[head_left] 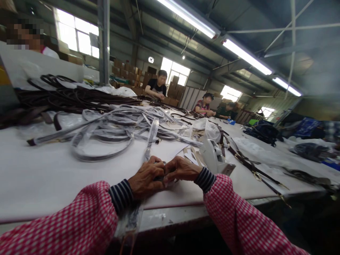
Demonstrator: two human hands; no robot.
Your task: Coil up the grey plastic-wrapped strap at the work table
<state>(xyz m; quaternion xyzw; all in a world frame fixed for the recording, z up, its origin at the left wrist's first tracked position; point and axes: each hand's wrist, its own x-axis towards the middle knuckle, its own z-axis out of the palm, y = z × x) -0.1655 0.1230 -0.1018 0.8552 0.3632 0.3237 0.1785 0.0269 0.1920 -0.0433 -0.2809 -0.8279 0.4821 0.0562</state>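
My left hand (149, 176) is closed around a dark strap in clear plastic wrap (152, 138). The strap runs away from me across the table, passes under that hand and hangs over the front edge. My right hand (182, 170) meets the left one at the strap, its thumb and fingers pinched together. Whatever sits between those fingertips is too small and hidden to name. Just right of the right hand stands a white tape dispenser (212, 156), with some flat beige and white pieces (195, 156) beside it.
Plastic-wrapped straps (106, 152) lie coiled ahead, with a heap of bare dark straps (79, 95) behind on the left. Brown straps with metal clips (247, 164) stretch along the right. Several people, including one person (156, 86), sit farther down the white table (39, 177).
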